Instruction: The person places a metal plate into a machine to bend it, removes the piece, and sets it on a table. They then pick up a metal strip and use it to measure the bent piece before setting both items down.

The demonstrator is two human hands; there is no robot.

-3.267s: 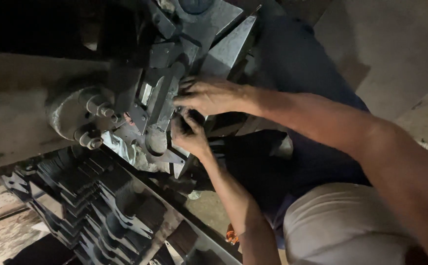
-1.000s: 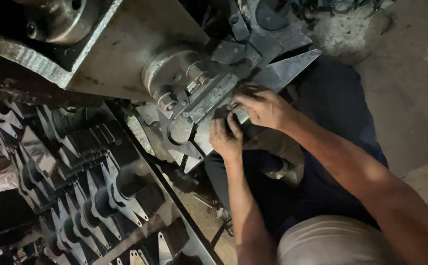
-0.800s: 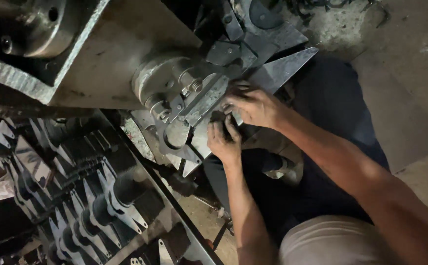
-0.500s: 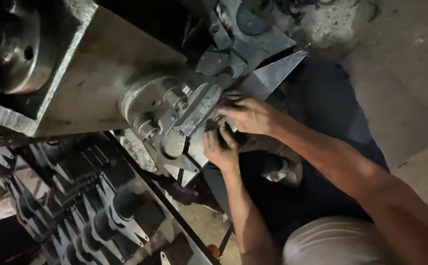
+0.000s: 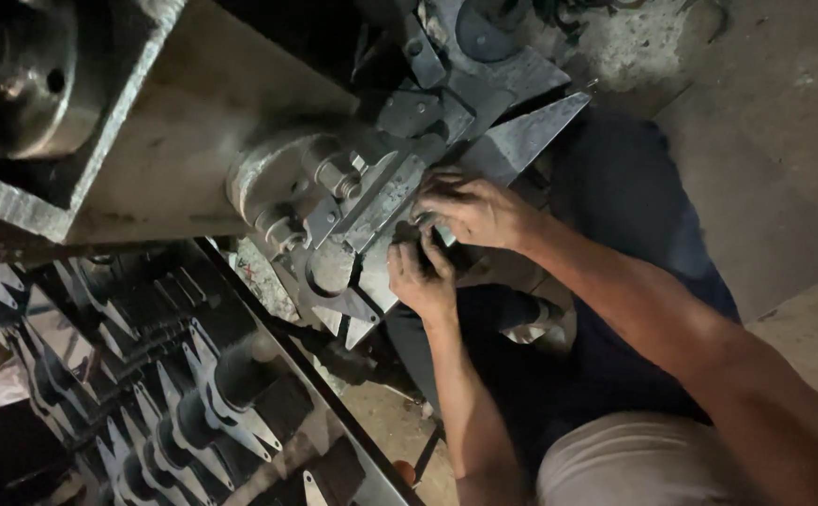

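Metal bracket (image 5: 385, 201) ×1 | left hand (image 5: 423, 276), right hand (image 5: 474, 208) touching | grip: cannot tell

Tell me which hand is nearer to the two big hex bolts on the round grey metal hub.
Left. The left hand sits just right of and below the hex bolts; the right hand rests farther right, on the metal bracket.

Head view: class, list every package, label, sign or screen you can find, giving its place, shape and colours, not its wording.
None can be made out: only bare grey metal machine parts, rows of blades, the floor and the person's two hands, left and right.
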